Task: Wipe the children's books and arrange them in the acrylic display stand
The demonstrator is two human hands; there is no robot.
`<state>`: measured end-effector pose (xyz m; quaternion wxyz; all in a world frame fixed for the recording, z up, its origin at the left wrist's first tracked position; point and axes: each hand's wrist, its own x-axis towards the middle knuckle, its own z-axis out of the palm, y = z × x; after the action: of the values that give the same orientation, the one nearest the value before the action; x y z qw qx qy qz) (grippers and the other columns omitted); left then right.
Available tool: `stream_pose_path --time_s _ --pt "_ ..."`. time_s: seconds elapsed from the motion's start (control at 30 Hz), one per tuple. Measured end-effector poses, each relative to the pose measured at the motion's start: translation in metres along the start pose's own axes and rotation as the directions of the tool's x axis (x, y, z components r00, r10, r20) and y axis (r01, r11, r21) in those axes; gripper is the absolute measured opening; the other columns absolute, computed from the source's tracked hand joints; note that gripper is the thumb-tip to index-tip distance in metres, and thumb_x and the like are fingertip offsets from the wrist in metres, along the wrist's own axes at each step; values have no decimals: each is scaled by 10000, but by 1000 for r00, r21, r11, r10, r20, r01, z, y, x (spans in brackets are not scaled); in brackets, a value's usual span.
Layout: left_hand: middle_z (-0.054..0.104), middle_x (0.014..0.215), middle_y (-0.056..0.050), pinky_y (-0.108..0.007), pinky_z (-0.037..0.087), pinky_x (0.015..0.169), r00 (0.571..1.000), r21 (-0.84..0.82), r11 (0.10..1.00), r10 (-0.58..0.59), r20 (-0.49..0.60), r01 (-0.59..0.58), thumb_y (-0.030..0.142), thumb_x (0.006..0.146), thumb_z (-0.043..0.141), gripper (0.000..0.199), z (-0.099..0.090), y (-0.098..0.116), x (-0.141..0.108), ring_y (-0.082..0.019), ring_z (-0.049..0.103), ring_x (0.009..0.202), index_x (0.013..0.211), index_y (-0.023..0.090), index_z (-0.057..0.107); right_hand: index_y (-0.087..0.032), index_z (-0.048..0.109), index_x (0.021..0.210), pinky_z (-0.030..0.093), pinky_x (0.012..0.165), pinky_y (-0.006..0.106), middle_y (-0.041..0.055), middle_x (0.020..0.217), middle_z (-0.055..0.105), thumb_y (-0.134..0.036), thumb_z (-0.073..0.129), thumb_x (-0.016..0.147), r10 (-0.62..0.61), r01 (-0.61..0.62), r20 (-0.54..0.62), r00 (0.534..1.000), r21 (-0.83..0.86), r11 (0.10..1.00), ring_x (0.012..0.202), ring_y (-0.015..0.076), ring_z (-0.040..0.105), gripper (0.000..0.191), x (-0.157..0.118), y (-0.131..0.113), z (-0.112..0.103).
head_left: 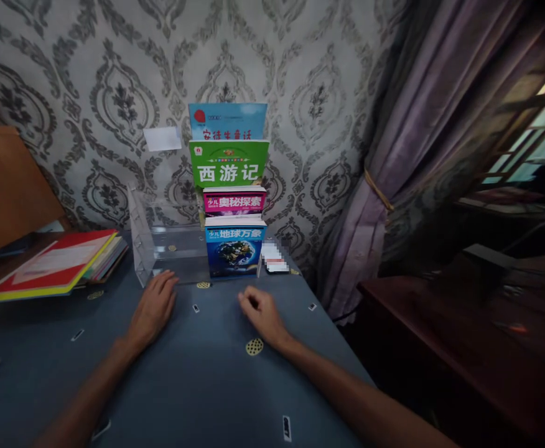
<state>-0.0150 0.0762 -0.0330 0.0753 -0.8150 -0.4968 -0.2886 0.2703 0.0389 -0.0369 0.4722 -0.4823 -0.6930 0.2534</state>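
Observation:
A clear tiered rack [139, 239] stands on the blue-grey tabletop. On its right side several books rise in steps: a blue globe book [234, 252] in front, a magenta book [235, 202], a green book [229, 163], and a light blue book [228, 121] at the back. My left hand [155, 306] lies by the rack's front left corner, fingers extended and holding nothing. Nearer the globe book, my right hand [263, 312] is above the cloth with its fingers curled closed; no object shows in it.
Red and yellow folders [55, 264] lie stacked at the left beside a brown board [13, 186]. A phone [275, 258] is right of the rack. Farther right are a tied purple curtain [354, 236] and a dark red table [440, 317].

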Motion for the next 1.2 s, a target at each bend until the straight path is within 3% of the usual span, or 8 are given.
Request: stream_pose_path --time_s 0.1,0.2,0.47,0.63,0.77,0.87,0.97,1.2 --pt "631 1305 -64 -493 442 1126 998 18 999 -48 -28 49 295 950 355 328 -4 -9 -9 -284 538 1296 1176 301 594 -219 377 590 261 543 264 -63 539 364 -337 492 897 -28 53 245 969 -98 994 530 110 374 348 -2 -8 4" --pt "636 1275 -73 -456 437 1133 994 41 996 -73 -85 76 269 958 331 328 -10 -12 -7 -264 543 1283 1153 270 595 -214 399 595 250 546 266 -64 537 390 -316 505 892 -49 105 331 942 -155 982 522 108 383 331 -2 -9 6" --pt "653 1204 -116 -450 418 1125 989 174 979 -84 -124 105 123 927 353 367 -37 -32 -3 -249 526 1250 1176 208 609 -222 380 595 286 543 276 -38 552 431 -422 454 916 -13 69 355 935 -146 987 542 136 425 385 2 -8 5" --pt "654 1158 -145 -438 413 1080 951 354 893 -205 -231 278 162 959 339 347 -66 -61 -6 -280 544 1177 1174 161 611 -227 423 603 302 529 284 -24 549 460 -488 425 920 9 51 373 928 -152 987 536 153 447 411 4 -6 7" --pt "609 1278 -219 -523 364 1080 882 468 757 -314 -351 455 320 980 392 398 -80 -88 -16 -354 506 1253 1261 97 564 -226 414 602 318 536 282 -25 545 457 -501 407 922 16 57 382 924 -180 982 535 151 456 422 5 -5 9" --pt "607 1305 -251 -571 335 1082 807 451 674 -427 -408 585 442 969 417 516 -82 -106 -24 -386 470 1311 1301 66 538 -223 410 605 329 539 273 -26 552 457 -517 397 932 25 56 397 918 -191 980 543 146 465 440 6 -6 8" --pt "647 1263 -221 -522 380 1055 744 385 639 -539 -395 666 431 983 366 490 -83 -120 -29 -353 534 1258 1268 87 569 -221 410 603 331 528 266 -25 550 462 -530 393 939 22 63 400 916 -198 978 540 141 461 457 5 -7 7" --pt "603 1362 -179 -469 398 1060 750 313 682 -582 -315 661 366 961 425 432 -88 -139 -38 -311 531 1289 1313 145 542 -225 425 614 351 532 269 -16 567 490 -530 393 942 8 80 403 915 -201 976 546 148 476 449 5 -12 6"
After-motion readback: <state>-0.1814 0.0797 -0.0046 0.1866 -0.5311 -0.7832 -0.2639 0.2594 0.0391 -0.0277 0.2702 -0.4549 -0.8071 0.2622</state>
